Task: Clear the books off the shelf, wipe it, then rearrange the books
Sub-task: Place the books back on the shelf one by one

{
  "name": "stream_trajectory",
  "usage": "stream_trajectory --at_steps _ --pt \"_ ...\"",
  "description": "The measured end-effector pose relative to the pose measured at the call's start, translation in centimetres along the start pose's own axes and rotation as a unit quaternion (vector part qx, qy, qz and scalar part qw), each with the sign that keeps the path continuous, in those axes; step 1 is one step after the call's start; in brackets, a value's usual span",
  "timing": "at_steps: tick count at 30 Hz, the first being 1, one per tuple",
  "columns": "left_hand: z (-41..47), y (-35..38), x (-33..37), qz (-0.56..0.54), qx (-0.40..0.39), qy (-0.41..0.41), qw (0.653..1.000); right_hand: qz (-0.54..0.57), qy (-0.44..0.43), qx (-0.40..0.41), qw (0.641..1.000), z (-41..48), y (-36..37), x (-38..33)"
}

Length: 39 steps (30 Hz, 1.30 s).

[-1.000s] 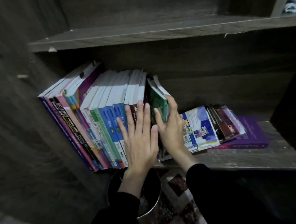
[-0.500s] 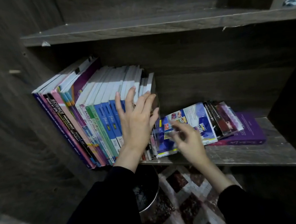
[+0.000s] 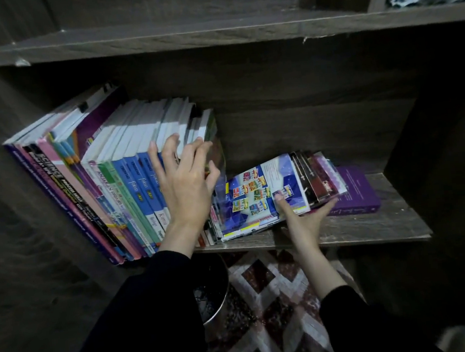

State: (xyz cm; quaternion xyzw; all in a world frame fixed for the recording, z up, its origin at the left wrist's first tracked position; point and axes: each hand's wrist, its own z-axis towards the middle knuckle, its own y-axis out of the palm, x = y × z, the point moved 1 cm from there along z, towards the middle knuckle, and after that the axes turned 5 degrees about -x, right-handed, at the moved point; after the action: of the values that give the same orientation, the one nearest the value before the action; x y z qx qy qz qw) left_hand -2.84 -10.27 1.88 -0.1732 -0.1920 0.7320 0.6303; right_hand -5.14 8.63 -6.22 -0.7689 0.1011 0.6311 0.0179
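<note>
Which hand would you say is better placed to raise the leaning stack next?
Right: the right hand grips the stack, thumb on top, fingers beneath; the left hand braces the upright books.

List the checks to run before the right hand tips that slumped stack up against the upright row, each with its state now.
1. Left hand braces the upright row: ok, fingers spread against the spines.
2. Right hand holds the slumped stack: ok, thumb on the blue cover, fingers underneath.
3. Whole stack inside that hold: cannot tell, its underside is hidden.
4. Purple book free of the stack: cannot tell, the stack's edge overlaps it.
5. Row leans left toward the side wall: ok.
</note>
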Motion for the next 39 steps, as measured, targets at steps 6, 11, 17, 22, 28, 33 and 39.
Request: stream_trajectory --at_steps 6,11,17,22,28,33,39 --pt "0.0 0.3 -0.2 -0.008 0.017 0.004 1.000 -0.009 -0.019 -0.009 1.000 1.6 -0.6 0.1" --pt "0.1 0.6 -0.3 -0.003 0.027 0.007 1.000 -0.026 0.008 -0.008 1.000 1.9 0.0 0.0" --pt "0.2 0.7 -0.2 0.025 0.020 0.002 0.999 -0.134 -0.164 -0.019 0.977 1.2 2.9 -2.1" --pt "0.1 0.6 -0.3 0.038 0.000 0.012 0.999 -0.241 -0.294 -0.053 0.923 0.0 6.3 -4.0" --pt "-0.2 -0.3 -0.7 0.019 -0.046 0.034 0.998 -0.352 -0.406 -0.109 0.836 -0.9 7.8 -4.3" --pt "-1.0 -0.6 0.1 -0.005 -0.042 0.033 0.999 -0.380 -0.366 -0.230 0.818 -0.2 4.8 0.9" --pt "-7.6 1.6 2.6 0.019 -0.071 0.022 0.997 -0.332 -0.325 -0.279 0.840 0.6 3.4 2.7"
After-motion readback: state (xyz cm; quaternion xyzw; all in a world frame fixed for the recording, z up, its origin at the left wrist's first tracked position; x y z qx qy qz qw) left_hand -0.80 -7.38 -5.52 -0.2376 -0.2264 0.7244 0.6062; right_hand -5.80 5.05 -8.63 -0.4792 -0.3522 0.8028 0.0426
